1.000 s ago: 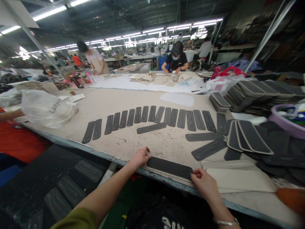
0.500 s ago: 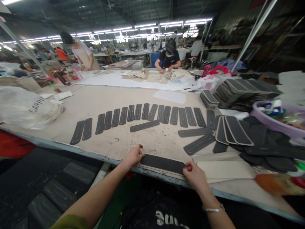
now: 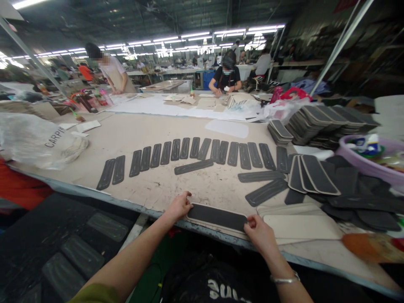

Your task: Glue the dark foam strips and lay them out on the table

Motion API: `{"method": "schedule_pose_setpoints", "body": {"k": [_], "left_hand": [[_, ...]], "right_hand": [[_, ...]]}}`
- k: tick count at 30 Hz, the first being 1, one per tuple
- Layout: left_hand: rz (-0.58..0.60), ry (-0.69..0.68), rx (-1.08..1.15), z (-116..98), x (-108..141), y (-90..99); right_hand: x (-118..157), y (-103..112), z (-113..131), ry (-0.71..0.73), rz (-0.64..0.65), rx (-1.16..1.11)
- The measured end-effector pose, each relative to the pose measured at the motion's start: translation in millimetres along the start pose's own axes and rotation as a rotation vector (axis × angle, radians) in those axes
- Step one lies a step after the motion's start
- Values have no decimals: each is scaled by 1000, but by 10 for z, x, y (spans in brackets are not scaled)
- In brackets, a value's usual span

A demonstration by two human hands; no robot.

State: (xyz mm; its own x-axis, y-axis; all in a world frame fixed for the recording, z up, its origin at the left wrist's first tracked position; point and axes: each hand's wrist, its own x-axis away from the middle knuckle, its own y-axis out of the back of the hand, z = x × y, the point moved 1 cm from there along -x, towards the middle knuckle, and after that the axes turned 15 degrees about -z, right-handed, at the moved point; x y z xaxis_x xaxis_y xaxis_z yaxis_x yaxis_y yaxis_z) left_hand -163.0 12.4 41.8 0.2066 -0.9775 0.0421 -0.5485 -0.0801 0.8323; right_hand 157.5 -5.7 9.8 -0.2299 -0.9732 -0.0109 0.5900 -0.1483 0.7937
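A long dark panel with a pale border [image 3: 217, 217] lies along the near edge of the table. My left hand [image 3: 179, 207] is closed on its left end, thumb and finger at the corner. At the opposite end, my right hand [image 3: 260, 231] pinches the short edge. Just right of that hand is a stack of cream panels [image 3: 299, 226]. Beyond my hands, several dark strips with a glossy smeared surface [image 3: 232, 154] form a curved row. One such strip [image 3: 194, 166] lies crosswise in front of the row.
Bordered dark panels [image 3: 318, 174] fan out at right, before tall stacks [image 3: 311, 120]. A purple basin [image 3: 349, 158] and an orange-brown bottle [image 3: 368, 247] stand at the right. A white plastic bag [image 3: 34, 139] sits at left. Two co-workers stand or sit across the table.
The view has shifted slightly, so everything appears a little further right. Both hands keep their places at the ends of the panel.
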Motion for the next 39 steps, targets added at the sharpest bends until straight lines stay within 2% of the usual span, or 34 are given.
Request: {"method": "schedule_pose_setpoints", "body": {"k": [5, 9, 12, 14, 16, 18, 21, 24, 29, 39], "left_hand": [[-57, -43, 11, 60, 41, -37], [-295, -154, 58, 196, 150, -81], [-435, -341, 114, 169, 341, -113], [-405, -534, 119, 40, 499, -163], [-298, -701, 107, -132, 636, -249], [-196, -788, 79, -282, 713, -356], [-134, -797, 28, -372, 713, -498], [-129, -786, 34, -338, 659, -571], [-135, -774, 74, -276, 626, -597], [-150, -762, 110, -290, 635, -599]], "right_hand": [[-4, -1, 1, 7, 9, 9], [-15, -9, -11, 3, 15, 25], [-21, -18, -21, 4, 25, 31], [-22, -20, -25, 8, 33, 32], [-23, -18, -26, 12, 37, 33], [-23, -13, -25, 16, 38, 32], [-21, -7, -22, 15, 47, 26], [-17, -7, -22, 12, 60, 19], [-22, 3, -24, 5, 70, 37], [-33, 14, -25, 68, 94, 82]]}}
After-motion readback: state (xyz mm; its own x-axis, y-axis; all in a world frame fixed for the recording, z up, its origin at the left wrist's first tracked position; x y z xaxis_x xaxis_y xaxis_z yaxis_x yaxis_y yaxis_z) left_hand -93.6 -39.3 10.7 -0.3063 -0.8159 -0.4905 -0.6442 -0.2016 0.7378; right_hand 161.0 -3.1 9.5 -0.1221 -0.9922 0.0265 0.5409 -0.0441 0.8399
